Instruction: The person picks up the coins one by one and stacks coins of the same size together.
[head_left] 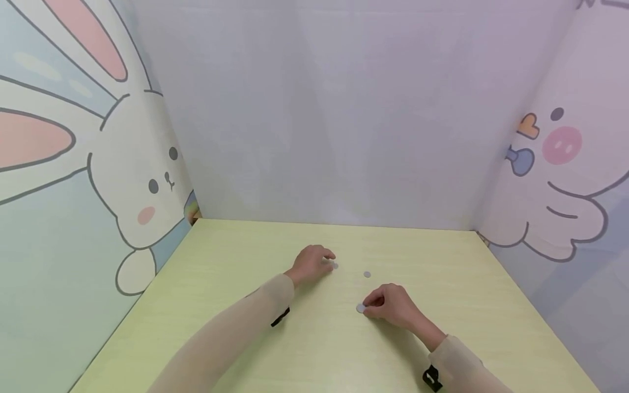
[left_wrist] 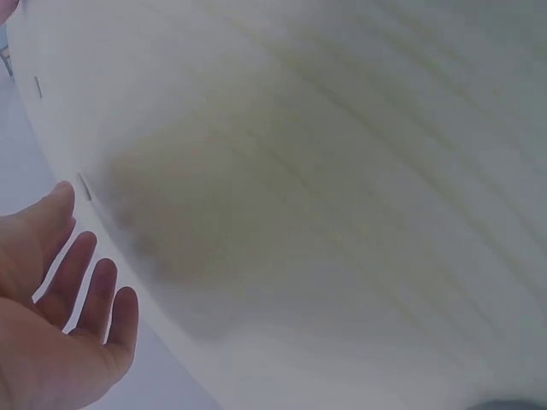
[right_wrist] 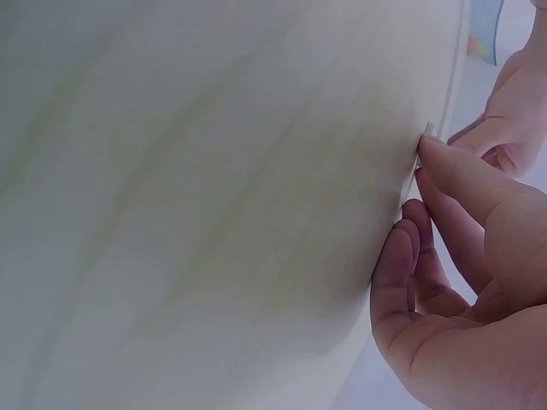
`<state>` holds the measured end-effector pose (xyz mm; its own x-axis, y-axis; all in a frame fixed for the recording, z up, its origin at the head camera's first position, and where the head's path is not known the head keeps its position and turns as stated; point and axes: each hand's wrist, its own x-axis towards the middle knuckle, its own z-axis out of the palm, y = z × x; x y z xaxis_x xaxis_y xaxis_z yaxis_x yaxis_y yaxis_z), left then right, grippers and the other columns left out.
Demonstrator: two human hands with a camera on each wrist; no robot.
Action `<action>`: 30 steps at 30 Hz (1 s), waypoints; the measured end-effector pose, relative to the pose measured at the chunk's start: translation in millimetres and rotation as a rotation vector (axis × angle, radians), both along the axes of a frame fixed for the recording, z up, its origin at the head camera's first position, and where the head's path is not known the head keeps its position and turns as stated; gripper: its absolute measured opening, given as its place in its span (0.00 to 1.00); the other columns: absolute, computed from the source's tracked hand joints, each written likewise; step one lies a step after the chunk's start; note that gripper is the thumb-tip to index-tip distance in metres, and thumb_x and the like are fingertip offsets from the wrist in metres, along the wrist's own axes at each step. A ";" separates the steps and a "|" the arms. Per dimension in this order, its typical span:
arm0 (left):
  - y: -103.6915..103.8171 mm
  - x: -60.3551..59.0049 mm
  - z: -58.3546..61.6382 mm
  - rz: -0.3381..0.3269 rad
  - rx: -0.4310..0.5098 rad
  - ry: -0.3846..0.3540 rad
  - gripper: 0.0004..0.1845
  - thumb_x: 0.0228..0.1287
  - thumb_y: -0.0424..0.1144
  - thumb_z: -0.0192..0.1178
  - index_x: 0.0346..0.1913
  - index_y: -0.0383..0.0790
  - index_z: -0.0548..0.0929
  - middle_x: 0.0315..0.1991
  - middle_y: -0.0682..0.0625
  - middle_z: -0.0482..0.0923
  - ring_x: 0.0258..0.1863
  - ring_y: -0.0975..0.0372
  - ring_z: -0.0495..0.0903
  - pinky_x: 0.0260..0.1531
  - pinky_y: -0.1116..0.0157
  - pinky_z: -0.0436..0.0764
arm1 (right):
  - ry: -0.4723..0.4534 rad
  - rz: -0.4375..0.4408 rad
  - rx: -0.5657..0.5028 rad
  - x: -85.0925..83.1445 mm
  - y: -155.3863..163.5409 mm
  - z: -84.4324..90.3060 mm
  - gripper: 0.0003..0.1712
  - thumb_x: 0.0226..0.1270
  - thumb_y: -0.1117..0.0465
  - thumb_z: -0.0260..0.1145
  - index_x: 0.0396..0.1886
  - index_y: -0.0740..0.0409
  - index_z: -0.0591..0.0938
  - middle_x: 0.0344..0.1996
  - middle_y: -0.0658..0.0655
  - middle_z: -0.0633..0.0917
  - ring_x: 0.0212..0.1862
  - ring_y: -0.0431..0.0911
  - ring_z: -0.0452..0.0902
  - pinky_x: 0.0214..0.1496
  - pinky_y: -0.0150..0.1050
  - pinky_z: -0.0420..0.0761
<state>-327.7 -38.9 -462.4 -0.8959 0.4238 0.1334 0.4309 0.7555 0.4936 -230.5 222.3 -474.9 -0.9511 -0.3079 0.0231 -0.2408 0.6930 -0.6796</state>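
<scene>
Pinching: right hand (head_left: pixel 392 305) has thumb and forefinger closed on the front disc's (head_left: pixel 360 308) edge, lower frame, right of centre; can't tell if it's off the desk (head_left: pixel 314 349).
Left hand (head_left: pixel 310 263): fingers loosely spread, nothing gripped; left disc (head_left: pixel 336 266) by the thumb tip, contact unclear.
Middle disc (head_left: pixel 367 274): on desk, right of left disc, above front disc in frame, touched by neither hand.
Disc handling: look thin; I'd keep fingertips low, light on the rim, front disc flat so it doesn't flip.
Writing: none readable; disc faces too small. Backdrop (head_left: pixel 314 109) shows cartoon animals, left and right.
</scene>
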 end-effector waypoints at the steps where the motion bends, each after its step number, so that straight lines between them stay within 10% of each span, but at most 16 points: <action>1: 0.3 -0.8 -0.1 -0.001 -0.002 -0.005 0.15 0.69 0.37 0.71 0.57 0.43 0.91 0.54 0.48 0.88 0.57 0.52 0.84 0.62 0.54 0.79 | -0.001 0.000 0.001 0.1 0.0 -0.2 0.05 0.58 0.59 0.84 0.32 0.49 0.94 0.30 0.44 0.86 0.32 0.39 0.76 0.34 0.32 0.77; 30: 3.4 -12.4 -11.0 0.014 -0.015 -0.003 0.08 0.68 0.39 0.75 0.48 0.49 0.95 0.45 0.55 0.89 0.48 0.60 0.84 0.53 0.61 0.81 | 0.000 0.002 -0.008 -0.9 -1.5 -1.1 0.05 0.58 0.59 0.84 0.33 0.50 0.94 0.30 0.44 0.86 0.32 0.38 0.76 0.34 0.32 0.77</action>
